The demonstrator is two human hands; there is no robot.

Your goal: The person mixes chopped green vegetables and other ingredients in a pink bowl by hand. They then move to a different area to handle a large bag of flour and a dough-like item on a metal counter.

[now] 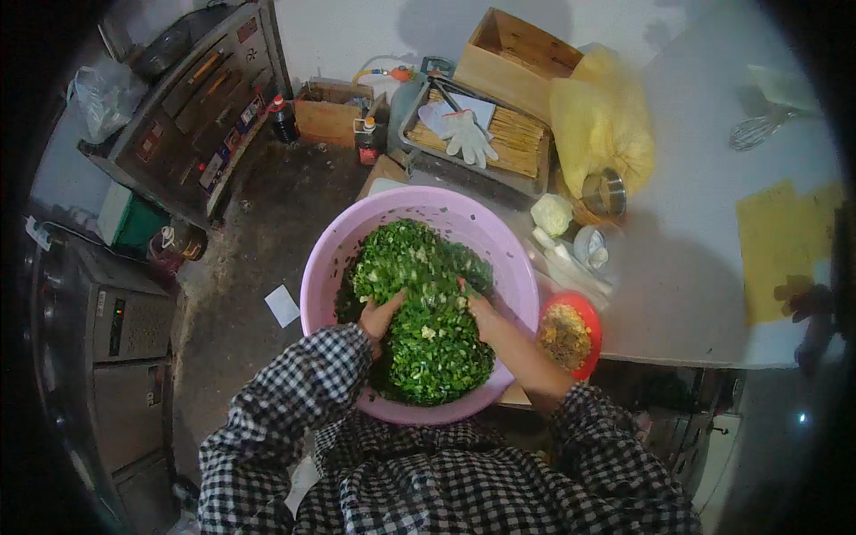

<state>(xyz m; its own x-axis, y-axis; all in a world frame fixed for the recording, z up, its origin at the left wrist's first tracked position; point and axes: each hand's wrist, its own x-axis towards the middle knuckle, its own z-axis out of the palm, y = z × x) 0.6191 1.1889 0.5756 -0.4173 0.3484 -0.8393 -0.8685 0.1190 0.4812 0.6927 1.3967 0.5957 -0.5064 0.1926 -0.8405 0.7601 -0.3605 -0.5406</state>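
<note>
A large pink plastic basin [419, 416] stands before me, with a heap of finely chopped green leaves [435, 354] inside it, mixed with a few pale bits. At the heap's left side is my left hand [381, 315], its thumb on top and its fingers sunk in the greens. From the right, my right hand [480, 314] cups the same heap, its fingertips partly buried. Between the two hands the greens look raised and slightly blurred. Dark matter lies along the basin's inner left wall under the green layer.
Right of the basin sit a red bowl [595, 334] of yellow and brown crumbly food, white leek-like stalks [568, 257] and a cabbage [552, 214]. Behind are a metal tray [481, 175] of thin sticks with a white glove [470, 138], a cardboard box [501, 73] and a yellow bag [602, 120].
</note>
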